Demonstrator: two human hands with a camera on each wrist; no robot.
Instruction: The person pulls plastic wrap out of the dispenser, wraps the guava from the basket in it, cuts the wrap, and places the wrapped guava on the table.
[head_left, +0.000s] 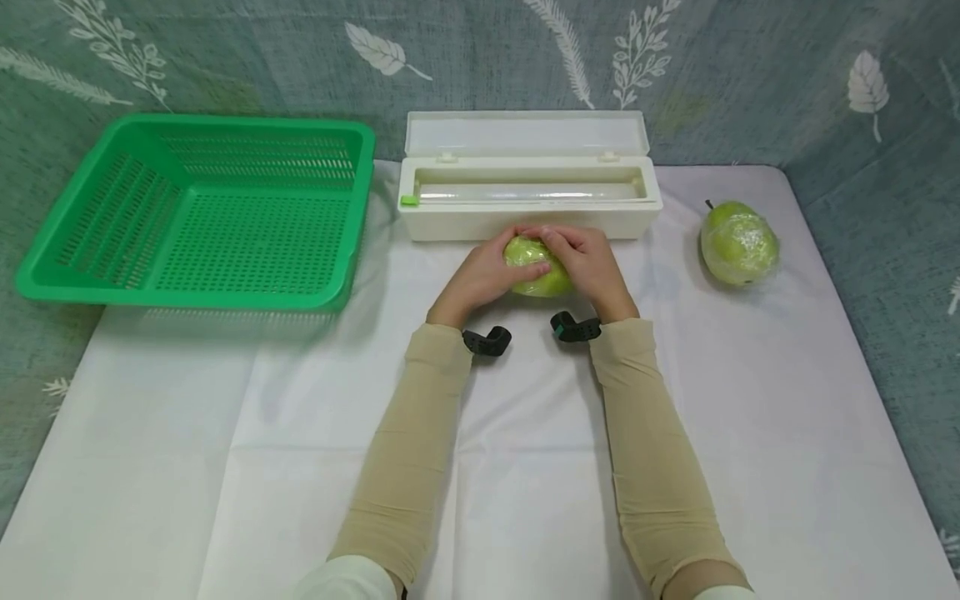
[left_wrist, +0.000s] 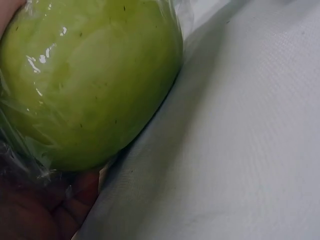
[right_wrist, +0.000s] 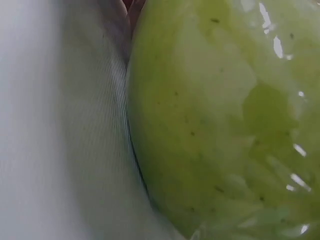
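A green pear (head_left: 542,285) with clear plastic film over its skin rests on the white cloth, between both hands. My left hand (head_left: 480,273) grips its left side, thumb laid across the front. From the right, my right hand (head_left: 594,265) curls over the pear's top and side, its fingers meeting the left ones at the far edge. In the left wrist view, loose film (left_wrist: 37,167) bunches near the fingers under the pear. Film glints on the pear (right_wrist: 215,115) in the right wrist view, where the right hand is mostly hidden.
Just beyond the hands stands a white cling film dispenser (head_left: 525,223), lid raised, a roll inside and a green slider at its left. A green plastic basket (head_left: 345,250) sits at the back left. Another film-wrapped pear (head_left: 738,246) lies at the right.
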